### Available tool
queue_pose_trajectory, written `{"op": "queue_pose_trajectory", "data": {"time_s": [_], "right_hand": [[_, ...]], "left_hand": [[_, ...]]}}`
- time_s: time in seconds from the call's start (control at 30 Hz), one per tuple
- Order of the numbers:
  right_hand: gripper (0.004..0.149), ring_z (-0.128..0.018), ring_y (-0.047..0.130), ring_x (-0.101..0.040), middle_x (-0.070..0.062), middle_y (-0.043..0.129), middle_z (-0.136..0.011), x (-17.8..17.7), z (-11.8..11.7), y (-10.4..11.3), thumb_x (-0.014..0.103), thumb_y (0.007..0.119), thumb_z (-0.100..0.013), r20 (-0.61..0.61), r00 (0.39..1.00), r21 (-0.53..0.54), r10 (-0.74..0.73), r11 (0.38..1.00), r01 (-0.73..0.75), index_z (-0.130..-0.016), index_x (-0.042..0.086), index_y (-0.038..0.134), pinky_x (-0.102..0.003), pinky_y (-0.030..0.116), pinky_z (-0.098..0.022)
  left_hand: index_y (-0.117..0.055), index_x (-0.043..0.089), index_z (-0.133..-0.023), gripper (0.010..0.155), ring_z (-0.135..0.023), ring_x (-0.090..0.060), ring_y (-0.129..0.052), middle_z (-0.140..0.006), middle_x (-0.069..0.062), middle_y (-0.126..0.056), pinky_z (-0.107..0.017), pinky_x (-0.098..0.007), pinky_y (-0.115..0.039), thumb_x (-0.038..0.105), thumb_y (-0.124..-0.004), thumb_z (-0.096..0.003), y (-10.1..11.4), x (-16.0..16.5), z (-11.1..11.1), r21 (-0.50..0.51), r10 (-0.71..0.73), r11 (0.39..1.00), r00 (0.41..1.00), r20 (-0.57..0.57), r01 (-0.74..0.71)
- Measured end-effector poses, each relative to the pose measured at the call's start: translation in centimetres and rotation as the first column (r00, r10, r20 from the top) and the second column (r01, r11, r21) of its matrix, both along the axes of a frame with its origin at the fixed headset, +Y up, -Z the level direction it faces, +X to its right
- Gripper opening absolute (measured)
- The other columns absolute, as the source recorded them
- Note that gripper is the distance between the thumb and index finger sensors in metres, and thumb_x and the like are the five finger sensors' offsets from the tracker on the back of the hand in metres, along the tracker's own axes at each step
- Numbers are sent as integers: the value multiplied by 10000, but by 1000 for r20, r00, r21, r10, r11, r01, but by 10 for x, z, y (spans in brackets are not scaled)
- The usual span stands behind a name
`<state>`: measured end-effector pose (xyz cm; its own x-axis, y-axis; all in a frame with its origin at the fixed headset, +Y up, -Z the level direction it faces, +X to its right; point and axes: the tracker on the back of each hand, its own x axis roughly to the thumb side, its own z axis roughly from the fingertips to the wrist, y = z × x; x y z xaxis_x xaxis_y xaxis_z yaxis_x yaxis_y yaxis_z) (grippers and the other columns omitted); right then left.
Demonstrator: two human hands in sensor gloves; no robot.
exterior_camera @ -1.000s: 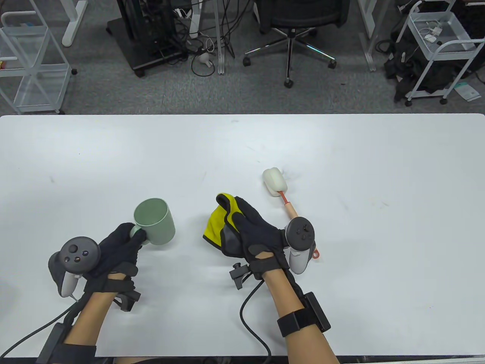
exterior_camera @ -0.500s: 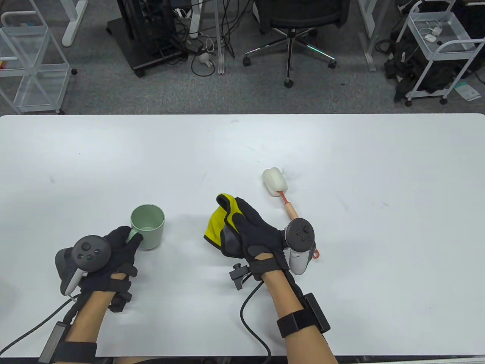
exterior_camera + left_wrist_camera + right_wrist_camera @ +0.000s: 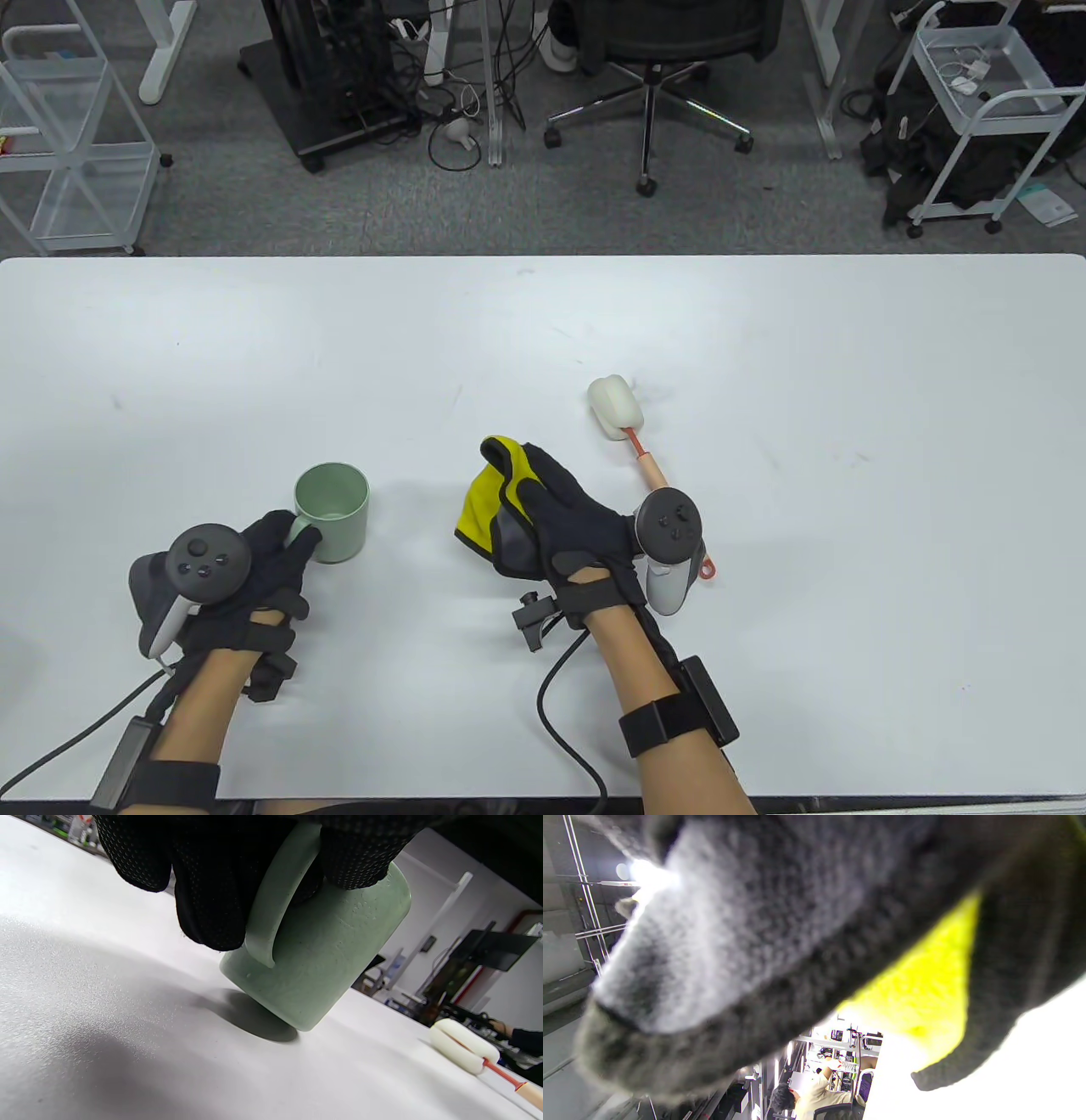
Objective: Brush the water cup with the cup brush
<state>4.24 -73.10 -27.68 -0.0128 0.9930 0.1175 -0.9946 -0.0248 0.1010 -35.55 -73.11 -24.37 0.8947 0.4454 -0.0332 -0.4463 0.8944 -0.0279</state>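
A pale green water cup (image 3: 333,509) stands upright on the white table (image 3: 764,340), front left. My left hand (image 3: 293,536) grips its handle, fingers wrapped around the loop in the left wrist view (image 3: 275,899). The cup brush (image 3: 632,441), with a white sponge head and an orange handle, lies on the table just right of my right hand; its head also shows in the left wrist view (image 3: 462,1046). My right hand (image 3: 543,501) holds a yellow and grey cloth (image 3: 477,503), which fills the right wrist view (image 3: 925,993). The brush's handle end is partly hidden behind the right tracker.
Beyond the table's far edge stand an office chair (image 3: 653,51), wire carts (image 3: 976,102) and cables on the floor. The table bears only the cup, cloth and brush.
The cup was tilted and held up a second ago; my left hand has brought it down and back, and it now stands upright. My right hand and the brush have barely moved.
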Motion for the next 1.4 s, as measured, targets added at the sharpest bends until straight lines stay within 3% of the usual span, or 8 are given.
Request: {"op": "queue_pose_trajectory", "data": {"time_s": [0.87,1.03,1.13,1.17,1.27,1.4], "right_hand": [[527,-555,961,-487,-306,863,-808,-3,0,-1,452,768,-504,-5,999,11,44,999,-43,-964,196,738,-587,818,-342],[526,-570,950,-497,-308,852,-820,-3,1,2,449,769,-504,11,999,29,41,999,-41,-965,198,737,-596,810,-352],[525,-601,920,-527,-322,825,-846,-7,4,12,434,780,-498,47,991,107,128,985,-132,-964,196,742,-625,784,-372],[525,-617,902,-542,-328,810,-859,-9,5,15,425,785,-496,54,984,137,171,975,-177,-966,194,741,-641,769,-385],[522,-649,887,-544,-318,795,-885,-20,12,27,430,786,-490,126,894,267,430,853,-448,-963,212,747,-655,756,-411],[518,-723,840,-558,-296,757,-945,-41,21,37,432,786,-491,196,707,376,679,614,-694,-969,237,744,-690,718,-457]], "left_hand": [[-675,211,-1060,543,-920,-302,-865,-1101,-43,-736,-800,-543,-582,551,-683,-637,-5,-1,-3,-185,-28,982,999,-28,23],[-387,208,-1184,764,-1065,-400,-643,-1223,-101,-428,-817,-597,-495,629,-683,-619,7,0,0,-215,14,976,1000,17,-10],[-240,224,-1201,861,-1145,-461,-430,-1253,-114,-213,-827,-647,-406,686,-655,-605,17,2,3,-166,-28,985,998,57,37],[-212,231,-1200,876,-1161,-470,-374,-1254,-112,-168,-829,-661,-380,702,-642,-600,19,3,4,-141,-46,989,997,60,54],[-155,256,-1198,883,-1177,-484,-252,-1253,-103,-86,-827,-687,-313,727,-593,-592,29,6,7,-41,-88,995,994,65,91],[-143,275,-1198,867,-1180,-487,-194,-1256,-93,-56,-822,-702,-267,736,-552,-589,34,11,10,8,-94,996,992,82,94]]}}
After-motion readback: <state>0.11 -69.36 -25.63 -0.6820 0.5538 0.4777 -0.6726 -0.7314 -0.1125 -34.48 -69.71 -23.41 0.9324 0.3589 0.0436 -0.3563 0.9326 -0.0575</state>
